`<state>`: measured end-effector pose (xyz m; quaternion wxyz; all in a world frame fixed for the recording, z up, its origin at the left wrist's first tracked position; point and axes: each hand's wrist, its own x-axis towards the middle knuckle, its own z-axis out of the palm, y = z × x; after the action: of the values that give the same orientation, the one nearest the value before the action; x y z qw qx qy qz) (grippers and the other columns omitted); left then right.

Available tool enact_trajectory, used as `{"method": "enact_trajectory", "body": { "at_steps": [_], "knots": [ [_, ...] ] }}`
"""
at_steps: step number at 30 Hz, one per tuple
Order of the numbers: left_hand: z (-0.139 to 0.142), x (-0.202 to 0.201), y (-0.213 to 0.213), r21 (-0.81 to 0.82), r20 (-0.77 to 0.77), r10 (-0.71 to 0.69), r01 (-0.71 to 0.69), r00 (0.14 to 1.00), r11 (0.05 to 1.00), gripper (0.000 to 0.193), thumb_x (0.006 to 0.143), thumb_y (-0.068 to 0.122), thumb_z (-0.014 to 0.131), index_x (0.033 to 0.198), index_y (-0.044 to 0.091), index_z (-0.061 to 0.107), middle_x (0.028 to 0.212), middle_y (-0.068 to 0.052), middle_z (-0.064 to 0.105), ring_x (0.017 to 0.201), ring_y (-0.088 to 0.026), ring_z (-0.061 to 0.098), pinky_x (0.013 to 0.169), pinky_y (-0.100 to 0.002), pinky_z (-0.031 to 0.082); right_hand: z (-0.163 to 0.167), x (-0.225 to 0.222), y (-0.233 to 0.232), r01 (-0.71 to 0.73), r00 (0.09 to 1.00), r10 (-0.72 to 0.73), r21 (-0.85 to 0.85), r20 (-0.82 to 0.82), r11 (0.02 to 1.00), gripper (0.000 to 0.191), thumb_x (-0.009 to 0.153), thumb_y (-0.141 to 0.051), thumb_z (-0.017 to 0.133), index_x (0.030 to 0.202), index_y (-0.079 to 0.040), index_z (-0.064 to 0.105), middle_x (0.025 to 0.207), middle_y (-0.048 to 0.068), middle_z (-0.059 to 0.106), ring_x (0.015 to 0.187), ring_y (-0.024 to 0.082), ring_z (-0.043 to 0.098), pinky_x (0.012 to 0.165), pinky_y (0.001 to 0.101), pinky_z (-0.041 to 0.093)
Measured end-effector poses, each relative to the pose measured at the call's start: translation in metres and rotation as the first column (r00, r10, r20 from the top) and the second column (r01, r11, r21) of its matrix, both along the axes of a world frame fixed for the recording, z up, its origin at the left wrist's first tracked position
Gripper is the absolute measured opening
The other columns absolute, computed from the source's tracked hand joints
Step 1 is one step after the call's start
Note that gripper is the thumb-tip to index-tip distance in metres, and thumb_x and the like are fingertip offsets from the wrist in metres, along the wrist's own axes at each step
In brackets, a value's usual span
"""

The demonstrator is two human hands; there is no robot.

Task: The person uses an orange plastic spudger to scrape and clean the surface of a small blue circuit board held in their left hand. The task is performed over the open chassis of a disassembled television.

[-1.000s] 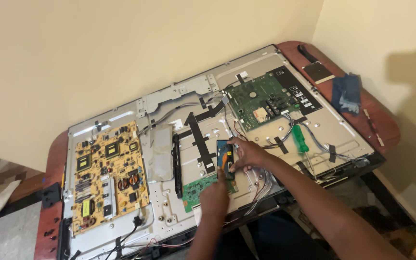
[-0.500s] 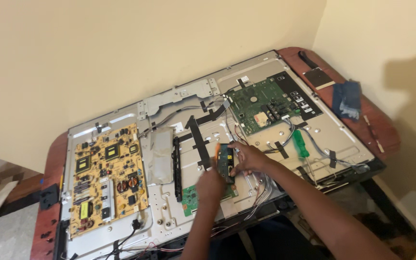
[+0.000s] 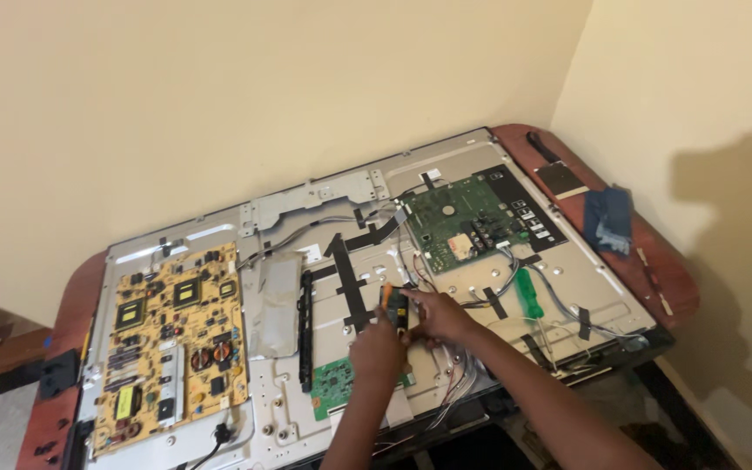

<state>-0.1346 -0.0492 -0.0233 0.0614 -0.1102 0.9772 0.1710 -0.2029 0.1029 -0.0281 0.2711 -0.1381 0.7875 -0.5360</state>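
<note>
Your left hand (image 3: 378, 348) and right hand (image 3: 439, 315) both pinch a small dark rectangular device (image 3: 394, 307) with an orange edge, its long axis upright, just above the small green board (image 3: 339, 383) on the grey metal panel (image 3: 585, 283); beyond lie a green-handled screwdriver (image 3: 529, 293), yellow power board (image 3: 176, 335) and large green board (image 3: 463, 224)

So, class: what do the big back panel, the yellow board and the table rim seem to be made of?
Back panel: likely sheet metal, dull silver-grey with stamped ridges. Yellow board: probably laminate circuit board, matte, studded with components. Table rim: looks like wood, reddish-brown and glossy.
</note>
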Motion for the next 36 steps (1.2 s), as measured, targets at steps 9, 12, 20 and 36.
{"method": "enact_trajectory", "body": {
  "at_steps": [9,12,20,36],
  "knots": [
    [-0.003,0.007,-0.022,0.041,0.062,-0.081,0.078,0.995,0.996,0.079,0.082,0.023,0.077,0.15,0.01,0.041,0.093,-0.022,0.073,0.087,-0.04,0.073,0.074,-0.051,0.06,0.001,-0.001,0.001,-0.068,0.992,0.077,0.095,-0.098,0.993,0.113,0.067,-0.02,0.096,0.159,-0.005,0.031,0.059,0.008,0.065,0.044,0.012,0.062,0.043,0.0273,0.049],
    [-0.01,0.005,-0.028,0.074,0.029,-0.072,0.069,0.997,0.995,0.058,0.094,0.026,0.069,0.146,0.012,0.048,0.093,-0.021,0.074,0.086,-0.04,0.075,0.074,-0.052,0.06,-0.001,-0.002,0.002,-0.064,0.993,0.073,0.093,-0.091,0.994,0.109,0.07,-0.018,0.092,0.159,-0.004,0.029,0.061,0.01,0.065,0.044,0.012,0.063,0.043,0.0269,0.052],
    [-0.011,0.03,-0.01,0.067,0.038,-0.121,0.119,0.992,0.991,0.086,0.084,0.027,0.076,0.156,0.013,0.03,0.091,-0.02,0.073,0.082,-0.04,0.073,0.069,-0.052,0.059,-0.005,0.0,0.006,-0.07,0.993,0.072,0.023,-0.095,0.997,0.097,0.078,-0.004,0.079,0.161,-0.007,0.029,0.062,0.007,0.066,0.046,0.011,0.064,0.044,0.0257,0.052],
    [-0.021,0.036,0.004,-0.022,-0.116,-0.091,0.089,0.989,0.996,0.073,0.087,0.01,0.064,0.154,0.003,0.036,0.077,-0.018,0.073,0.067,-0.036,0.073,0.06,-0.049,0.059,0.003,0.008,0.003,0.0,0.993,0.006,0.055,-0.118,0.998,0.107,0.065,-0.02,0.095,0.156,-0.009,0.04,0.065,0.004,0.062,0.046,0.009,0.063,0.042,0.0243,0.048]
  ]
}}
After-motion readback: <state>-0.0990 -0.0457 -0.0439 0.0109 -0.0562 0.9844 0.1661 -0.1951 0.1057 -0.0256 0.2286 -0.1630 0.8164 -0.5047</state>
